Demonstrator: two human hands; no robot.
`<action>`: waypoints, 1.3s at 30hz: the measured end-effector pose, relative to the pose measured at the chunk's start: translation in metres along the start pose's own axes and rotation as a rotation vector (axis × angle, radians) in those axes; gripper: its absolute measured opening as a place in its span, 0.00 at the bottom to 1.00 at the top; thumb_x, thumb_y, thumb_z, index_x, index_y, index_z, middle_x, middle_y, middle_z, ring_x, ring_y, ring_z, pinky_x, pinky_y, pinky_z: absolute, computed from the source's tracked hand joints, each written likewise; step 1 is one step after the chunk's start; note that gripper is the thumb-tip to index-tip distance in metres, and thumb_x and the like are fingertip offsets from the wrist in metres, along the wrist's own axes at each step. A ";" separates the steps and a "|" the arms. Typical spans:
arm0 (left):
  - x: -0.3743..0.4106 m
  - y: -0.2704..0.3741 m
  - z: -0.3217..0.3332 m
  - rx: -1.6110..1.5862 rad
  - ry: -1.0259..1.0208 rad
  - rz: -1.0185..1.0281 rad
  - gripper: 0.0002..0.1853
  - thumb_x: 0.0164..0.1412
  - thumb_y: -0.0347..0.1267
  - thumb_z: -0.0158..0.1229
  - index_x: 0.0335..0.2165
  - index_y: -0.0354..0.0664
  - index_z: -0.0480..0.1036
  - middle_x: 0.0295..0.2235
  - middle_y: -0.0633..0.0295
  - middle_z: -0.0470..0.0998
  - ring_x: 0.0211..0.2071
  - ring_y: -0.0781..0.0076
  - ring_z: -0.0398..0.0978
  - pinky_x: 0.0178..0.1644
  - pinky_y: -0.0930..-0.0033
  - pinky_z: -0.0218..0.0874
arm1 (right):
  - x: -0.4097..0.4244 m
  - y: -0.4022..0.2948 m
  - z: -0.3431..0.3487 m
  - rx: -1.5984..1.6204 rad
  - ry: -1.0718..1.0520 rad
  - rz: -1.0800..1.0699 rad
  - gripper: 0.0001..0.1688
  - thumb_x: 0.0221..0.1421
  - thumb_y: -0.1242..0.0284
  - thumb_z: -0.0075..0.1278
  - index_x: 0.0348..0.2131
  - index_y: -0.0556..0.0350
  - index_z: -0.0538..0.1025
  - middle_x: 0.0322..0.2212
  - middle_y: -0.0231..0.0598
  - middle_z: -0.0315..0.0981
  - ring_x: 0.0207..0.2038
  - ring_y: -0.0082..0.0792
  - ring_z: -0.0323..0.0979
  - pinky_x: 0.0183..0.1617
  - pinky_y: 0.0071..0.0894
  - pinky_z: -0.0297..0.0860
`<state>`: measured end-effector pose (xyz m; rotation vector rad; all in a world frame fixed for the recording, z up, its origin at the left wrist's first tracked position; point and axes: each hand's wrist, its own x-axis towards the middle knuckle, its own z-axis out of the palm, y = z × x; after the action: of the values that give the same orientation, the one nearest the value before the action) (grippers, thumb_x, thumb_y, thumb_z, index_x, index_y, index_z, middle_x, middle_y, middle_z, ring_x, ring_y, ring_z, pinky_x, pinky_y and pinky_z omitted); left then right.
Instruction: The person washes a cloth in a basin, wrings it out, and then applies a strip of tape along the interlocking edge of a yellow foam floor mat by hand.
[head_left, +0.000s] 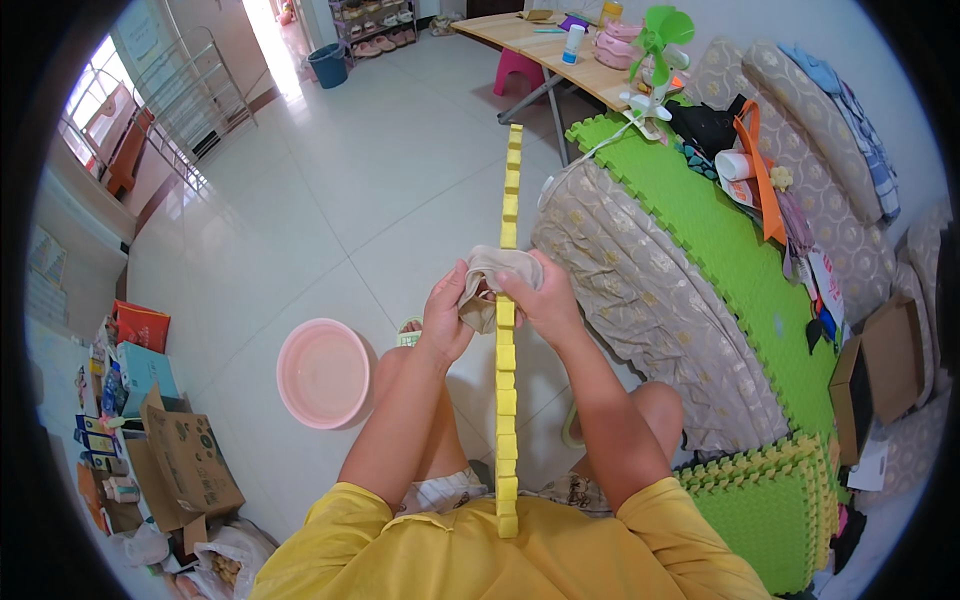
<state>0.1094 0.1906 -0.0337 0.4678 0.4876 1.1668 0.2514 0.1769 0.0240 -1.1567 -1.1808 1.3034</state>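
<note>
Both of my hands hold a small beige cloth item (480, 289), folded or bunched; its exact kind cannot be told. My left hand (448, 315) grips its left side, and my right hand (550, 300) grips its right side with the thumb on top. A long, narrow strip of yellow foam mat edging (507, 405), with square teeth, runs upright through the middle of the view, from my yellow shirt up past the cloth. The cloth covers part of the strip. Some fingers of both hands are hidden behind the cloth.
A pink basin (324, 373) stands on the tiled floor at the left. Cardboard boxes (191, 457) lie at lower left. On the right are a cloth-covered seat (637, 262) with green foam mats (720, 300) and a wooden folding table (517, 41) bearing a green fan (664, 37).
</note>
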 end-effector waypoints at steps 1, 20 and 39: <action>0.000 0.000 0.000 0.012 0.000 0.011 0.18 0.61 0.42 0.43 0.36 0.38 0.67 0.29 0.63 0.72 0.29 0.76 0.69 0.37 0.73 0.63 | 0.000 -0.001 0.000 -0.034 0.007 -0.019 0.13 0.47 0.71 0.53 0.29 0.62 0.69 0.16 0.30 0.66 0.14 0.17 0.63 0.14 0.17 0.59; -0.010 -0.002 0.021 0.046 -0.023 0.014 0.17 0.61 0.41 0.43 0.38 0.36 0.67 0.29 0.62 0.73 0.29 0.75 0.69 0.38 0.71 0.62 | 0.006 0.010 -0.005 -0.103 0.094 -0.110 0.10 0.46 0.74 0.51 0.28 0.65 0.73 0.18 0.34 0.71 0.17 0.20 0.67 0.20 0.19 0.65; 0.025 -0.003 0.023 0.825 0.116 0.260 0.18 0.58 0.41 0.50 0.18 0.42 0.63 0.14 0.76 0.56 0.18 0.87 0.51 0.21 0.80 0.45 | 0.012 0.088 -0.030 0.100 0.147 0.247 0.15 0.57 0.62 0.40 0.25 0.54 0.67 0.10 0.24 0.52 0.10 0.17 0.51 0.12 0.20 0.52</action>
<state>0.1331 0.2114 -0.0197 1.2033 1.0381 1.2118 0.2748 0.1873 -0.0658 -1.3319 -0.8769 1.4183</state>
